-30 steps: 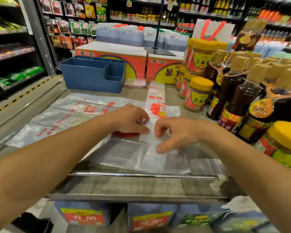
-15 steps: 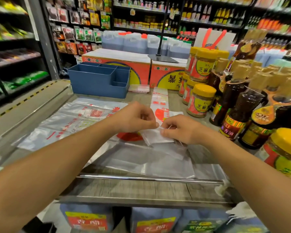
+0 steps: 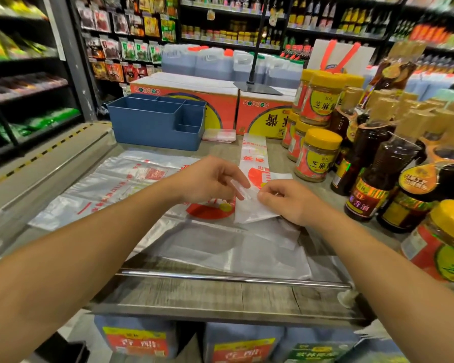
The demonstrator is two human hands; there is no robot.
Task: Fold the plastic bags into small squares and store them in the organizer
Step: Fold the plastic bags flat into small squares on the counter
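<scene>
— Plastic, thin and clear, being pinched into a fold near the middle of the counter: folded bag held between both hands, lifted slightly off the flat sheets underneath.

— Gripping how?

— Left hand nipping the upper left edge between thumb and curled fingers; right hand pinching the right edge, fingers tucked under. Probably keeping the layers from springing apart while squaring the packet.

— Lying where, the remaining bags?

— Spreading flat to the left, a red-printed bag; stretching away toward the far side, a long folded strip. Likely waiting their turn, kept within reach.

— And the organizer?

— Sitting at the far left of the counter, blue organizer, compartments facing up, well apart from both hands. Looking unfilled, though not showing fully inside. Crowding the right side, sesame-paste jars and dark bottles, leaving the folding confined to the centre.
</scene>
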